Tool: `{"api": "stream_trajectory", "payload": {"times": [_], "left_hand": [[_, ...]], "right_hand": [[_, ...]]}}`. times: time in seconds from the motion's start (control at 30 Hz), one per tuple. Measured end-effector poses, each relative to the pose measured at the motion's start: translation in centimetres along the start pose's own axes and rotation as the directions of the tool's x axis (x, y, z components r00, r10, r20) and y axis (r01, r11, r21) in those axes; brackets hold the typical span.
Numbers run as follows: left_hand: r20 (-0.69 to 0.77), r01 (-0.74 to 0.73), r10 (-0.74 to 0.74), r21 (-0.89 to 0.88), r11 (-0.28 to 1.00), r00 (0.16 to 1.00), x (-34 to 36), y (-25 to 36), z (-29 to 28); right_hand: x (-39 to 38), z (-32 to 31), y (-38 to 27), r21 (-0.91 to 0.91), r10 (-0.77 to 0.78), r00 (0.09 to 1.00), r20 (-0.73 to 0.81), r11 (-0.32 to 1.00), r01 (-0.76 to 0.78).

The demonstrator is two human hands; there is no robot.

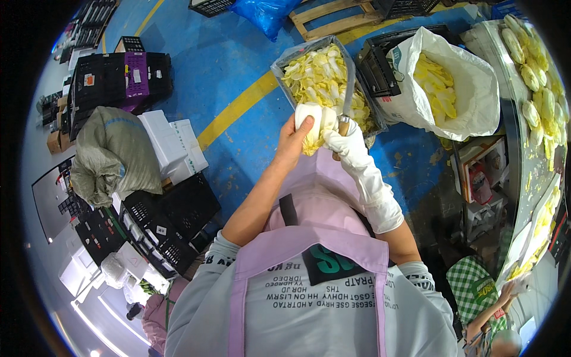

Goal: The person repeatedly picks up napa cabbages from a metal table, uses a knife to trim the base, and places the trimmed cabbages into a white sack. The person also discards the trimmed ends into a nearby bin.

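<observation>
My bare left hand (pixel 290 141) is closed around a pale yellow-white baby napa cabbage (pixel 307 113), thumb pressed on its side. In my white-gloved right hand (pixel 352 144) is a knife (pixel 350 89), gripped by its wooden handle, with the long blade pointing away from me. The gloved fingers come close to the cabbage's right side; whether they touch it I cannot tell. Both hands are over the near edge of a plastic-lined crate (pixel 282 84) that holds many loose yellow cabbage leaves (pixel 321 70).
Right of the crate, a white woven sack (pixel 479 89) holds more leaves. Cabbages (pixel 538 77) lie along a worktable (pixel 505 71) at far right, where another person's hand (pixel 505 294) reaches in. Black crates (pixel 98 80), foam boxes (pixel 160 143) and a stuffed sack (pixel 122 152) stand left.
</observation>
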State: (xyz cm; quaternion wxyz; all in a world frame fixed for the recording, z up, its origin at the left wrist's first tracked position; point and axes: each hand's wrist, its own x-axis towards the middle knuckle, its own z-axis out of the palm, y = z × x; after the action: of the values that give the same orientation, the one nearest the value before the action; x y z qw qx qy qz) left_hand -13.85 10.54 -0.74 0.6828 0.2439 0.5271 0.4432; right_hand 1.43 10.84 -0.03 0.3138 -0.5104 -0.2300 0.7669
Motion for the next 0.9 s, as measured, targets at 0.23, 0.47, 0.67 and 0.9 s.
{"api": "stream_trajectory", "payload": {"times": [0.23, 0.47, 0.67, 0.9], "left_hand": [[-0.184, -0.047, -0.01, -0.304, 0.951, 0.983, 0.8, -0.4, -1.2], [-0.191, -0.061, -0.033, -0.462, 0.885, 0.981, 1.3, 1.5, -3.0], [0.076, 0.149, -0.128, -0.508, 0.849, 0.989, 0.7, 1.9, -3.0], [0.062, 0.201, -0.192, -0.324, 0.924, 0.98, 0.4, 0.7, -0.9]], "right_hand": [[-0.3, -1.1, 0.8, 0.316, -0.137, 0.985, -0.104, 0.935, 0.163], [-0.5, -1.8, 1.3, 0.266, -0.188, 0.957, -0.222, 0.932, 0.245], [0.0, -1.3, 2.5, 0.077, -0.192, 0.974, -0.123, 0.976, 0.202], [-1.3, 0.3, 0.5, -0.041, -0.223, 0.974, -0.026, 0.974, 0.222]]}}
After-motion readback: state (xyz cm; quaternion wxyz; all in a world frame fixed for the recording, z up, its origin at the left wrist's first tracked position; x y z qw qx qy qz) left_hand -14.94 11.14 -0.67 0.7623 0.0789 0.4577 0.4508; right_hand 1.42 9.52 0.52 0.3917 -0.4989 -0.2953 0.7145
